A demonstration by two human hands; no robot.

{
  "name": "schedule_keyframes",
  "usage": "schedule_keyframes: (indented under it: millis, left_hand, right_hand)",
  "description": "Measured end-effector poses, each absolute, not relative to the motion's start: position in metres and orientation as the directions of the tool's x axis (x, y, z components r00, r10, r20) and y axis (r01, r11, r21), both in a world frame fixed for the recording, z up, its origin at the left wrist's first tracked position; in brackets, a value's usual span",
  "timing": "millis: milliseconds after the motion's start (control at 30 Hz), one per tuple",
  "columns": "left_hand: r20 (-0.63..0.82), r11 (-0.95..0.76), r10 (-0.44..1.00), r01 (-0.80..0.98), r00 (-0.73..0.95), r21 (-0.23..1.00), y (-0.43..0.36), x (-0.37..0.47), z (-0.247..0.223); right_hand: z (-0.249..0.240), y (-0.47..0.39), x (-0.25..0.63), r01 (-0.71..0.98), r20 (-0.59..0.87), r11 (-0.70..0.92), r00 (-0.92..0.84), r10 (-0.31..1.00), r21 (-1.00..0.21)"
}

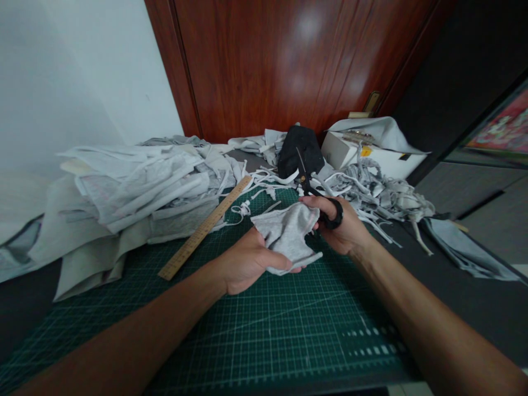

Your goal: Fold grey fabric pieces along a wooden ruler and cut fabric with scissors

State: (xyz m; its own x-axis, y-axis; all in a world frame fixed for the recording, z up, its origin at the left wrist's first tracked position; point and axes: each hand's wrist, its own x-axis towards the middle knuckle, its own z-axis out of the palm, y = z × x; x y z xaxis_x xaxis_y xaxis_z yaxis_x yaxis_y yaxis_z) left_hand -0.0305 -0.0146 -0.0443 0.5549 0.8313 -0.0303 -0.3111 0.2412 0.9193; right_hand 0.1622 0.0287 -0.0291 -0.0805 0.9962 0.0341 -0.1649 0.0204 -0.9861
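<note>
A small piece of grey fabric (291, 234) is held above the green cutting mat (264, 324). My left hand (253, 261) grips its lower left part, the thumb lying on top of the cloth. My right hand (340, 225) is closed on black-handled scissors (304, 180), whose blades point up and away from me. The fingertips of that hand also touch the fabric's upper right edge. Left of the cloth, a wooden ruler (206, 226) lies slanted across the mat. Small white scraps (243, 209) lie just beyond the fabric.
Grey and white cloth is piled at the left (152, 181). Tangled fabric strips (371, 190) lie at the right, near a white box (371, 154). A black pouch (301, 151) stands at the back before a wooden door (268, 66). Folded grey cloth (470, 250) lies far right.
</note>
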Motion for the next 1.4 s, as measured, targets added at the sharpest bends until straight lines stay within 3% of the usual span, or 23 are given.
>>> schedule_keyframes:
  millis: [133, 333, 533, 1167, 1400]
  left_hand:
    - [0.048, 0.164, 0.876, -0.391, 0.480, 0.906, -0.011, -0.033, -0.039]
    - [0.082, 0.058, 0.929, -0.361, 0.362, 0.931, -0.002, -0.045, -0.033]
    - [0.170, -0.026, 0.920, -0.377, 0.354, 0.926, -0.001, -0.048, -0.033]
    - [-0.033, 0.184, 0.956, -0.505, 0.292, 0.843, 0.006, -0.049, -0.037]
    - [0.047, 0.073, 0.978, -0.537, 0.206, 0.840, 0.005, -0.049, -0.032]
  right_hand:
    - [-0.032, 0.028, 0.163, -0.155, 0.035, 0.026, -0.057, 0.998, -0.988]
    - [-0.037, 0.023, 0.165, -0.103, 0.052, 0.051, -0.007, 0.999, -0.993]
    - [-0.039, 0.014, 0.154, -0.093, -0.041, -0.046, -0.060, 0.997, -0.995]
    - [-0.043, 0.003, 0.143, -0.180, 0.055, 0.032, -0.124, 0.991, -0.983]
    - [-0.048, 0.005, 0.142, -0.227, 0.090, 0.065, -0.101, 0.991, -0.972]
